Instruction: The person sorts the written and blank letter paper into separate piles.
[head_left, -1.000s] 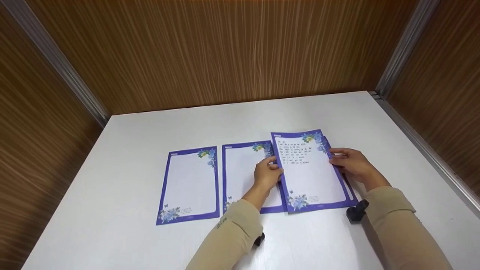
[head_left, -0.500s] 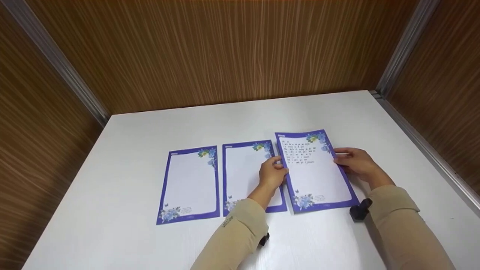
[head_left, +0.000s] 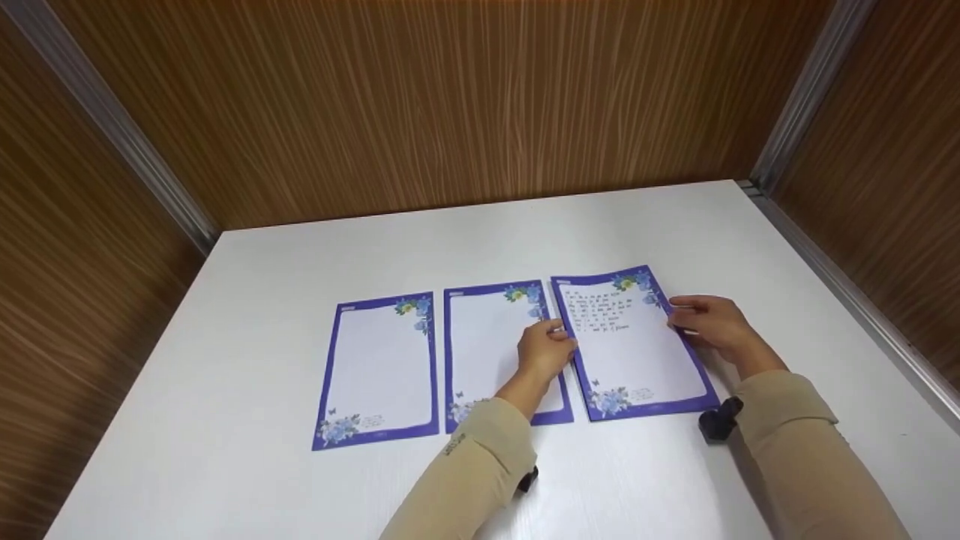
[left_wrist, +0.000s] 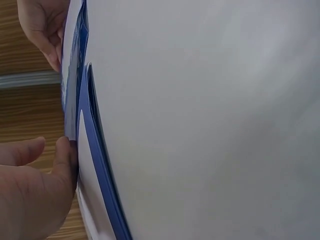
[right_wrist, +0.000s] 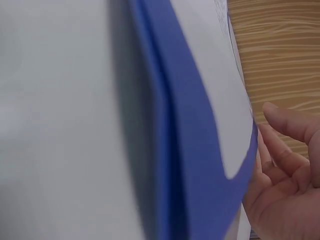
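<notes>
A written sheet [head_left: 622, 360] with a purple floral border lies on the right in the head view, over at least one more purple-edged sheet whose edge shows beneath it in the right wrist view. At its left edge, the left hand [head_left: 544, 352] touches the paper with its fingers; the thumb [left_wrist: 30, 151] stands apart. Opposite, the right hand [head_left: 716, 326] rests its fingers against the right edge, thumb [right_wrist: 287, 120] raised away from the paper. The left hand partly covers a middle sheet [head_left: 487, 352], which bears the same border and no visible writing.
Another purple-bordered sheet [head_left: 382, 367] lies farther left on the white table [head_left: 247, 315]. Wood-patterned panels [head_left: 480, 97] stand behind and on both sides. Black wrist devices [head_left: 720, 421] sit below the sleeve cuffs.
The written sheet has shifted right, covering the sheet that stuck out beneath it, and its top edge has come down. Both hands have moved slightly right with it.
</notes>
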